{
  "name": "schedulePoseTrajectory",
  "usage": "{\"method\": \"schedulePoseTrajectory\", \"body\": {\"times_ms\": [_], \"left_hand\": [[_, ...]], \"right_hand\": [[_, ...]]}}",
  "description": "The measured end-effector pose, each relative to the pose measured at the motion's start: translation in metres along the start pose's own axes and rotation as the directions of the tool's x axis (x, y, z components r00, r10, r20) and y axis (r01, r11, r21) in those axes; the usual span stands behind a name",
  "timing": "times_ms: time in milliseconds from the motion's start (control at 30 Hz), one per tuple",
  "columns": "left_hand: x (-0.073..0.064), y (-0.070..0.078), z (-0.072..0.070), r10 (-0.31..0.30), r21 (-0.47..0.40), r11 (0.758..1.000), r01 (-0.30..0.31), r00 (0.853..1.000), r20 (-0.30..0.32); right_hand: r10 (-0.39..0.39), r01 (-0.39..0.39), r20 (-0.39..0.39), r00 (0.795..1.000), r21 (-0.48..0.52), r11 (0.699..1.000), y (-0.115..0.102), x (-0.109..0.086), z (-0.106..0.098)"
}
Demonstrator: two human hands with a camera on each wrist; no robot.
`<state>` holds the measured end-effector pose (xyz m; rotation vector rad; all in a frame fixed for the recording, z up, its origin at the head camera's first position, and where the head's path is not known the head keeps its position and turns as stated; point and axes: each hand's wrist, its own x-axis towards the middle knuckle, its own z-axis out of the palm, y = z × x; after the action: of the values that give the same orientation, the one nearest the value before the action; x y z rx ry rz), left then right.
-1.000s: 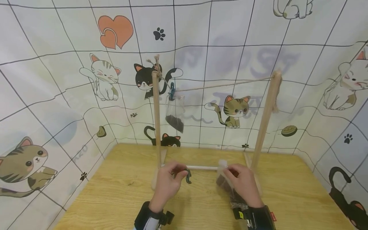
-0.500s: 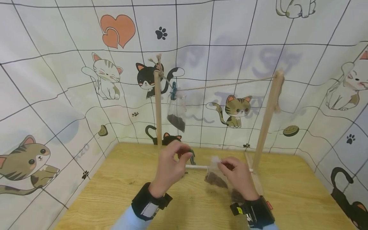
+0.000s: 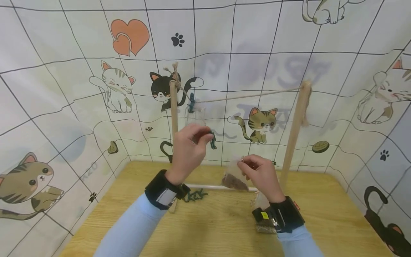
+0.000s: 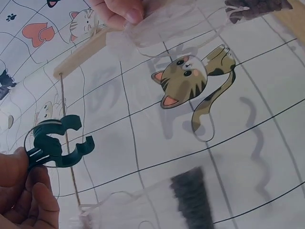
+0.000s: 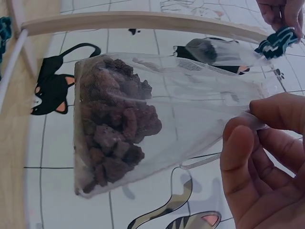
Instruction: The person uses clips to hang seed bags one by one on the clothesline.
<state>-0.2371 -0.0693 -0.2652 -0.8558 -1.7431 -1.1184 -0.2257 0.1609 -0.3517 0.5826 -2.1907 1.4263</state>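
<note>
In the head view, a blue sleeve (image 3: 131, 225) rises from the lower left toward the centre, ending in a black wrist band (image 3: 163, 192). Above it the left hand (image 3: 189, 148) is raised with its back toward the camera, thumb and bent fingers pinching a dark green clip (image 3: 213, 140). The clip sits at the centre of the frame, its long axis steep, its lower end down and slightly right. In the left wrist view its jaws stand apart and face right, the handles squeezed between the fingers at lower left.

Behind the left hand, just right of the left post (image 3: 174, 110), a hanging bag (image 3: 195, 115) dangles from the rope (image 3: 250, 95) by another clip (image 3: 191, 103). Loose clips (image 3: 195, 195) lie on the table (image 3: 218, 232) below, near the white rod (image 3: 210, 186).

Right of centre and lower, well apart from the left hand, the right hand (image 3: 261, 175) pinches the mouth of a mesh bag (image 3: 235, 180), knuckles up, fingertips pointing left. The bag's long axis slopes down to the left, its filled end lowest; the right wrist view shows reddish-brown lumps inside. Under the right wrist lies another filled bag (image 3: 265, 227), partly hidden. The right post (image 3: 294, 132) leans behind.
</note>
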Motion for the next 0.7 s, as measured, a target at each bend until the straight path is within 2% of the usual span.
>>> {"method": "schedulePoseTrajectory", "body": {"times_ms": [200,400,533,700], "left_hand": [[0.039,0.005,-0.006,0.019,0.083,0.996,-0.017,1.000,-0.020],[0.074,0.008,-0.014,0.034,0.160,0.987,-0.034,0.999,0.001],[0.091,0.006,-0.016,0.032,0.220,0.975,-0.034,0.999,0.012],[0.105,0.007,-0.016,-0.019,0.273,0.962,0.013,1.000,0.022]], "right_hand": [[0.008,-0.009,0.022,1.000,0.034,0.999,-0.015,0.027,0.000],[0.004,-0.005,0.016,1.000,0.037,0.999,-0.031,0.050,-0.001],[0.007,-0.006,-0.021,1.000,0.037,0.999,-0.039,0.061,0.001],[-0.013,0.017,-0.059,0.998,0.071,0.997,-0.047,0.074,0.003]]}}
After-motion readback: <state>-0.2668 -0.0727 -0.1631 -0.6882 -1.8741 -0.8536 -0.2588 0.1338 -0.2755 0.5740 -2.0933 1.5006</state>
